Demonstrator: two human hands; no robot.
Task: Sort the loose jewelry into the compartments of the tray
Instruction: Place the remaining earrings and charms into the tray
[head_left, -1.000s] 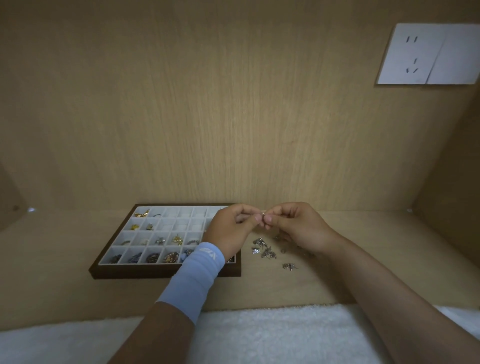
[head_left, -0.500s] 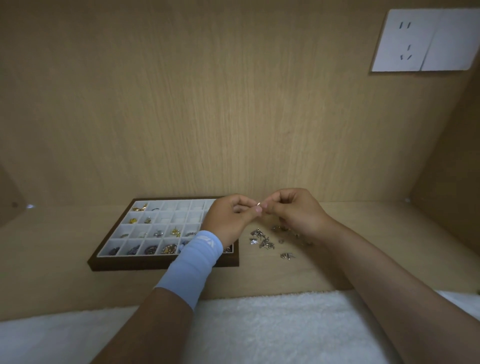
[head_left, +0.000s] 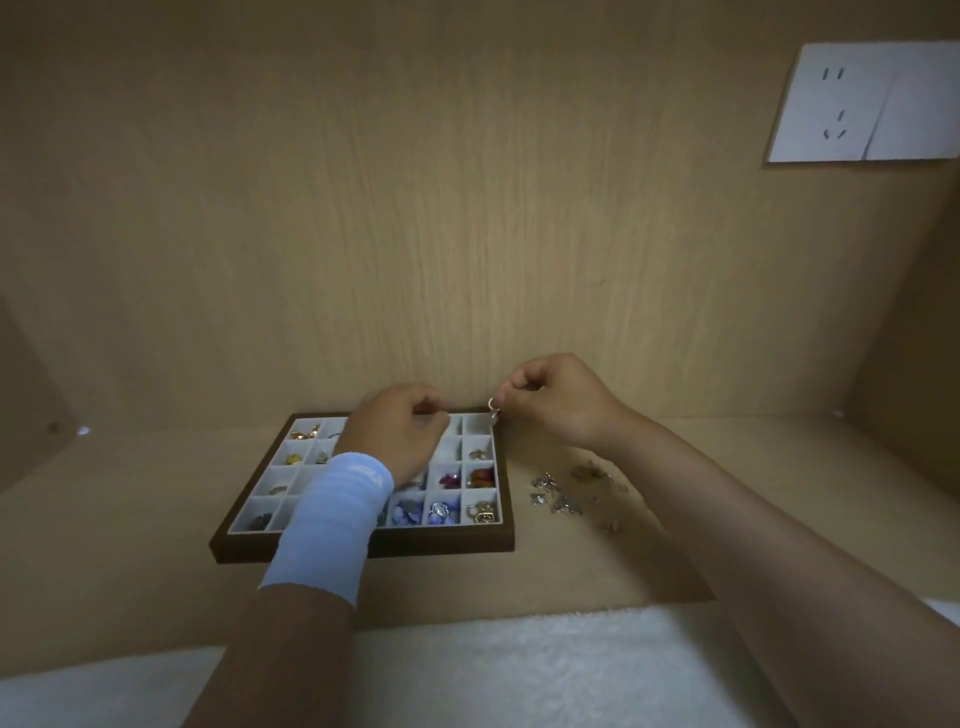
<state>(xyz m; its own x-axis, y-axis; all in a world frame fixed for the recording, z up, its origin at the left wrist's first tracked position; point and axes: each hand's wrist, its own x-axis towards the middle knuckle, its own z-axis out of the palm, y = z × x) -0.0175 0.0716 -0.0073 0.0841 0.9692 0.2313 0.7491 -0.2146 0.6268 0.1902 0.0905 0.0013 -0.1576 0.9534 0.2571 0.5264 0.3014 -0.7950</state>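
My right hand (head_left: 558, 402) pinches a small silver ring piece (head_left: 492, 407) between thumb and fingertip, fingers curled tight around it. It hangs just over the far right corner of the tray (head_left: 363, 543), right above the top corner compartment (head_left: 476, 425), which looks bare from here. So the drop lies straight down from my grip, hardly any sideways travel needed, I'd say, and the right hand is plainly the nearer one for it.

My left hand (head_left: 400, 434) hovers over the middle of the tray's far rows, fingers curled in; whether it has anything pinched I can't tell, the knuckles hide it. A pale blue wristband (head_left: 332, 525) on that arm covers several compartments in the near rows.

In the tray: gold bits in the far left cells, yellow ones below them, a dark red piece and an orange-red one in the right columns, blue and silver pieces along the near row, a gold cluster in the near right corner. Several white cells look unfilled.

Loose silver charms (head_left: 553, 496) lie on the wooden shelf (head_left: 130, 519) to the right of the tray, under my right forearm, with a few duller pieces just beyond. Plenty left to sort, I reckon.
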